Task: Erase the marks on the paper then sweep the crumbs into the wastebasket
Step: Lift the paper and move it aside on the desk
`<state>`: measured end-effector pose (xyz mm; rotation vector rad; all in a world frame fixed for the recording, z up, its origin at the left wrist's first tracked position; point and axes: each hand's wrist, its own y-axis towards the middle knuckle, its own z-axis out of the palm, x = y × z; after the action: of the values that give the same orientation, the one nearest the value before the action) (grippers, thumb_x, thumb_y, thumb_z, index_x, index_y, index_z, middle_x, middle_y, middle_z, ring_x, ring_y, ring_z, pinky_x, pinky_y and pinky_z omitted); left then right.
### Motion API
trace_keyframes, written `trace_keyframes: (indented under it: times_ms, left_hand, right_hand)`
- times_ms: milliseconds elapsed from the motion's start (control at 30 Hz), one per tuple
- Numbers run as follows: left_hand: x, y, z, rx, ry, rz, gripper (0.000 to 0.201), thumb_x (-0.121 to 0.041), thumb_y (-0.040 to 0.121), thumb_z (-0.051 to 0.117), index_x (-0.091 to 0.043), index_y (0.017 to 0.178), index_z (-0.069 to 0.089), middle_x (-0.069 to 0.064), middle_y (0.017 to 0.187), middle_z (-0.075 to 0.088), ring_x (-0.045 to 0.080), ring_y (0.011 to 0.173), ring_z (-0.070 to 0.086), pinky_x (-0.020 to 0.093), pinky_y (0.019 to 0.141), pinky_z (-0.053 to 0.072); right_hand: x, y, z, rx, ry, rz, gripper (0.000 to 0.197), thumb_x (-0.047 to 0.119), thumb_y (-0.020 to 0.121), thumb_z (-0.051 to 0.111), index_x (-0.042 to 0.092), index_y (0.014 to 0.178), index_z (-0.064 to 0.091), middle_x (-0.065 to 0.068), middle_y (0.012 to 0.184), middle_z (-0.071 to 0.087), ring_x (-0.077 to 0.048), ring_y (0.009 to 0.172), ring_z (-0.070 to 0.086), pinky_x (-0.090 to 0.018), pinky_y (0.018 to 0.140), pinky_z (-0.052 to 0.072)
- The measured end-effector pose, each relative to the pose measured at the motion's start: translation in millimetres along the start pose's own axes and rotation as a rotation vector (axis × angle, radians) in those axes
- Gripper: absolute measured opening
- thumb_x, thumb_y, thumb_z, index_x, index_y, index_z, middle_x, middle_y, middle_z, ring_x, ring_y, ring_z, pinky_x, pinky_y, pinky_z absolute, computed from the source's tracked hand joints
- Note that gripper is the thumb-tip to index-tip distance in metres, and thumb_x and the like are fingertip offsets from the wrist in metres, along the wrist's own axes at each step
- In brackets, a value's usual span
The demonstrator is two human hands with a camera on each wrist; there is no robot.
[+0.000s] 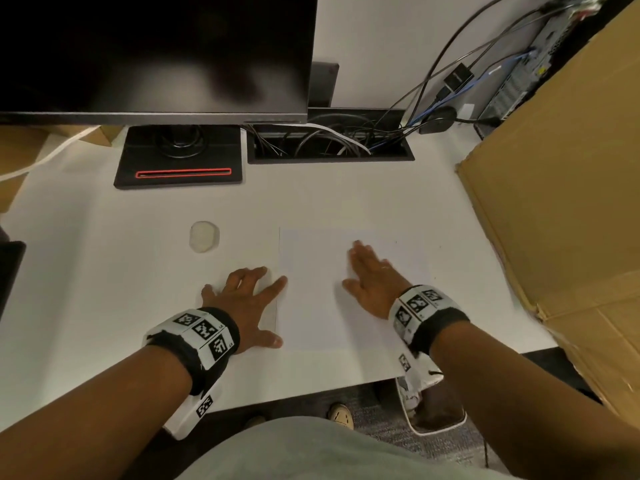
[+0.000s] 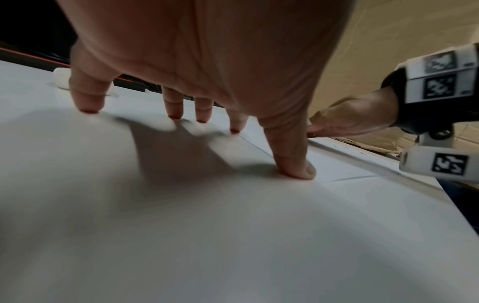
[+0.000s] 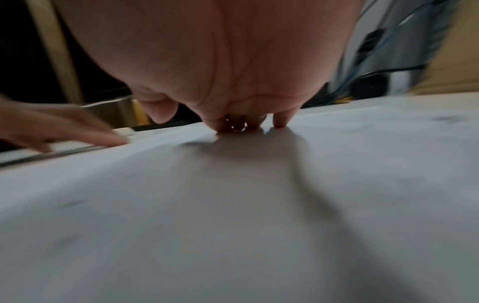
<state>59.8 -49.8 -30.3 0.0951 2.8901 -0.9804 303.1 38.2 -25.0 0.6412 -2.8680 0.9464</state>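
Observation:
A white sheet of paper (image 1: 318, 306) lies on the white desk (image 1: 104, 289), near its front edge. My left hand (image 1: 256, 289) stands on spread fingertips at the sheet's left edge, thumb and index finger touching the paper (image 2: 337, 164). My right hand (image 1: 367, 271) lies flat on the sheet's right half, fingers straight and together; its wrist view is blurred. A white rounded eraser (image 1: 204, 236) rests alone on the desk, left of the paper and beyond my left hand (image 2: 207, 82). A few tiny dark specks (image 1: 396, 242) dot the sheet's far right. The white-rimmed wastebasket (image 1: 433, 432) sits on the floor below the desk's front edge.
A big cardboard box (image 1: 554, 202) closes off the desk's right side. At the back stand a dark monitor (image 1: 156, 53) on its black base (image 1: 180, 157) and an open cable tray (image 1: 329, 143) full of wires. A shoe (image 1: 341, 415) shows under the desk.

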Motion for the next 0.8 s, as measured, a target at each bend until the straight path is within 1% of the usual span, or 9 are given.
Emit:
trace_keyframes:
  times_ms: [67, 200, 267, 333, 400, 500, 600, 700, 800]
  left_hand:
    - [0.1, 0.6, -0.1, 0.003, 0.002, -0.003, 0.102, -0.075, 0.072, 0.052, -0.048, 0.142, -0.017, -0.012, 0.154, -0.018, 0.020, 0.142, -0.015, 0.063, 0.110, 0.012]
    - [-0.7, 0.2, 0.8, -0.005, 0.039, -0.008, 0.101, -0.076, 0.072, 0.050, -0.046, 0.143, -0.016, -0.010, 0.154, -0.018, 0.020, 0.142, -0.013, 0.062, 0.109, 0.015]
    - [-0.9, -0.7, 0.5, -0.004, 0.050, -0.015, 0.101, -0.077, 0.072, 0.048, -0.045, 0.143, -0.016, -0.011, 0.154, -0.018, 0.019, 0.142, -0.012, 0.062, 0.109, 0.017]
    - [-0.9, -1.3, 0.1, 0.008, 0.050, -0.014, 0.102, -0.078, 0.072, 0.048, -0.046, 0.142, -0.019, -0.012, 0.154, -0.019, 0.018, 0.142, -0.013, 0.063, 0.109, 0.016]
    - [-1.9, -1.6, -0.7, 0.020, 0.057, 0.002, 0.101, -0.077, 0.073, 0.047, -0.044, 0.143, -0.019, -0.012, 0.154, -0.021, 0.017, 0.143, -0.015, 0.064, 0.109, 0.014]
    - [-5.4, 0.7, -6.7, 0.014, 0.151, 0.070, 0.104, -0.074, 0.077, 0.046, -0.030, 0.148, -0.014, -0.011, 0.152, -0.029, 0.015, 0.142, -0.023, 0.064, 0.110, 0.005]
    - [-11.0, 5.4, -16.5, 0.033, 0.252, 0.132, 0.106, -0.070, 0.079, 0.047, -0.016, 0.149, -0.011, -0.004, 0.154, -0.029, 0.016, 0.141, -0.025, 0.059, 0.112, -0.004]
    - [-14.0, 5.8, -19.1, 0.048, 0.250, 0.134, 0.108, -0.070, 0.078, 0.049, -0.015, 0.149, -0.011, 0.000, 0.156, -0.020, 0.017, 0.144, -0.015, 0.055, 0.113, -0.005]
    - [-12.3, 4.3, -17.3, 0.072, 0.271, 0.125, 0.106, -0.070, 0.081, 0.044, -0.015, 0.148, -0.016, -0.001, 0.155, -0.024, 0.015, 0.144, -0.016, 0.053, 0.114, -0.005]
  right_hand:
    - [3.2, 4.0, -6.0, -0.027, 0.022, 0.039, 0.069, 0.043, 0.104, 0.024, 0.010, 0.153, -0.011, -0.003, 0.160, -0.021, -0.018, 0.149, -0.013, -0.035, 0.120, -0.003]
    - [73.4, 18.6, -6.0, 0.036, 0.058, -0.165, 0.068, 0.044, 0.103, 0.022, 0.012, 0.154, -0.010, -0.002, 0.160, -0.021, -0.016, 0.149, -0.014, -0.035, 0.120, -0.006]
    - [80.1, 22.4, -1.8, 0.069, 0.001, -0.195, 0.066, 0.045, 0.104, 0.018, 0.013, 0.154, -0.009, -0.001, 0.161, -0.021, -0.016, 0.149, -0.014, -0.038, 0.122, -0.003]
    - [52.9, 21.6, -0.1, 0.036, 0.006, -0.121, 0.066, 0.045, 0.103, 0.019, 0.013, 0.154, -0.010, 0.000, 0.160, -0.022, -0.016, 0.149, -0.015, -0.038, 0.122, -0.003]
    - [12.1, 17.5, -0.7, -0.017, 0.079, 0.027, 0.069, 0.045, 0.103, 0.023, 0.012, 0.154, -0.009, -0.002, 0.161, -0.021, -0.017, 0.149, -0.014, -0.037, 0.120, -0.003]
    - [-13.0, 13.6, -10.4, -0.053, 0.102, 0.198, 0.071, 0.046, 0.103, 0.024, 0.008, 0.154, -0.007, -0.007, 0.161, -0.019, -0.020, 0.150, -0.012, -0.038, 0.120, -0.002]
    - [36.1, 32.8, -19.9, -0.062, 0.143, 0.037, 0.070, 0.047, 0.102, 0.022, 0.011, 0.154, -0.009, -0.004, 0.161, -0.020, -0.018, 0.149, -0.013, -0.037, 0.120, -0.004]
    - [85.6, 50.1, -18.5, 0.032, 0.106, -0.126, 0.065, 0.047, 0.103, 0.017, 0.014, 0.155, -0.005, 0.000, 0.162, -0.017, -0.017, 0.149, -0.013, -0.039, 0.121, -0.004]
    - [61.6, 49.7, -13.8, 0.021, 0.110, -0.088, 0.066, 0.047, 0.103, 0.018, 0.014, 0.155, -0.006, 0.002, 0.161, -0.018, -0.016, 0.149, -0.013, -0.038, 0.121, -0.004]
